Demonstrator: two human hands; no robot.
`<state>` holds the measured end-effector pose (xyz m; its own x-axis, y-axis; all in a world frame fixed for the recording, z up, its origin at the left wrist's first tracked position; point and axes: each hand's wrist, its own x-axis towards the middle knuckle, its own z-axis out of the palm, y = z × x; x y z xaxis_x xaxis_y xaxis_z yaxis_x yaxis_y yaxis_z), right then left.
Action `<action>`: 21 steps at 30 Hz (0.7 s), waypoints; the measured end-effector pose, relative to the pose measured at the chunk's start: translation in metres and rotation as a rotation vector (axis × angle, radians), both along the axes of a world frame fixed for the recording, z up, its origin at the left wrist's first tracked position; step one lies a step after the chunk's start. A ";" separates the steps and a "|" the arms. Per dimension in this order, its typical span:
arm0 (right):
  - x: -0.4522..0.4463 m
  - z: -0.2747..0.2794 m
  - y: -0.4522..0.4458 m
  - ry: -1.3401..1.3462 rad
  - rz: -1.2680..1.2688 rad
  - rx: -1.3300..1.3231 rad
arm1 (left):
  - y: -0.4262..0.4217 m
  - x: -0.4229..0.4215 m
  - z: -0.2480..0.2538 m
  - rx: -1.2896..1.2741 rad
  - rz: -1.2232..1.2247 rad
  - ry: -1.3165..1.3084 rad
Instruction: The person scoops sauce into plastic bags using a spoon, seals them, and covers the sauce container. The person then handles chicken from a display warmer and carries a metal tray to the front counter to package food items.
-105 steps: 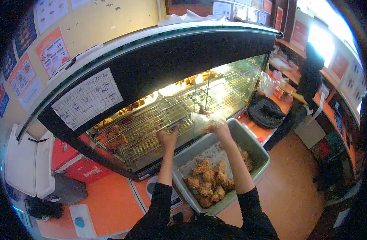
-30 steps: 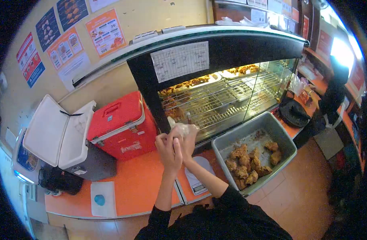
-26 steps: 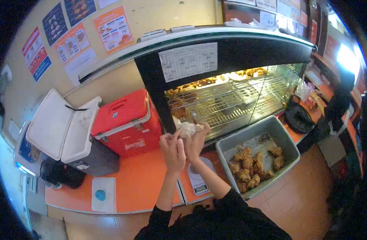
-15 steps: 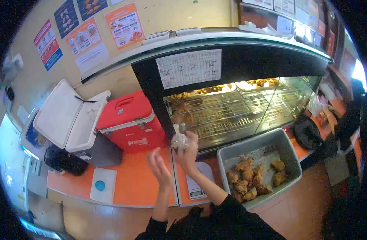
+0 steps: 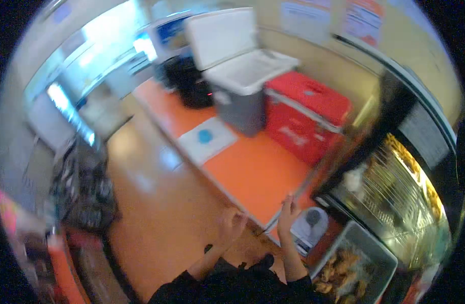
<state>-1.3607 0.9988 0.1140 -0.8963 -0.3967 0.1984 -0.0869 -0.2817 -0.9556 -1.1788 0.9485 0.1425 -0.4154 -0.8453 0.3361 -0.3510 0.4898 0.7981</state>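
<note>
My left hand (image 5: 232, 226) is blurred, held over the floor just off the counter's front edge. Its fingers look loosely curled and apart, with nothing visible in them. Fingers up, my right hand (image 5: 289, 217) is by the counter's edge, just left of a white kitchen scale (image 5: 309, 230); I see nothing in it either. A small whitish bundle (image 5: 353, 180), too blurred to name, sits by the glass of the heated display cabinet (image 5: 395, 202). Right of the scale, a grey tub (image 5: 387, 263) contains several pieces of fried chicken (image 5: 341, 271).
On the orange counter (image 5: 253, 172) stand a red cooler box (image 5: 303, 119) and a grey cooler (image 5: 237, 109) with its white lid raised. A blue round item (image 5: 205, 136) lies on a white board (image 5: 217, 144). A dark, bag-like bulk (image 5: 85, 187) stands across the floor at left.
The view has swung left. My right hand has let go of the whitish bundle by the cabinet and drawn back beside the scale. My left hand has moved off the counter, over the floor.
</note>
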 end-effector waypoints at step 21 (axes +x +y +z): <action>0.420 -0.167 -0.248 0.525 1.809 1.202 | 0.026 0.568 -0.189 1.086 0.715 -0.061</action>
